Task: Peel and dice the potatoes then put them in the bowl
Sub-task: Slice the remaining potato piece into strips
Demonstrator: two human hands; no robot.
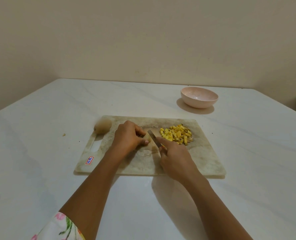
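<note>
Two hands met over the cutting board, which lay on the white counter. The right hand was nearer, its fingers wrapped round the handle of a knife, forefinger laid along the back of the blade. Just beyond, the left hand had its fingers curled down on a pale potato piece, mostly hidden beneath them, the blade slanting at its right edge; whether the edge had entered the flesh could not be told. Right of the blade sat a heap of diced potato, small yellow cubes and sticks, with darker bits at its right side that may have been peel. At the board's far left corner lay a whole potato, tan and seemingly unpeeled. Farthest off, well apart from the board, stood the pink bowl, nothing visible in it. By my reckoning the job stood roughly halfway: one heap diced, one piece under the knife, one potato untouched, and nothing yet moved to the bowl.
</note>
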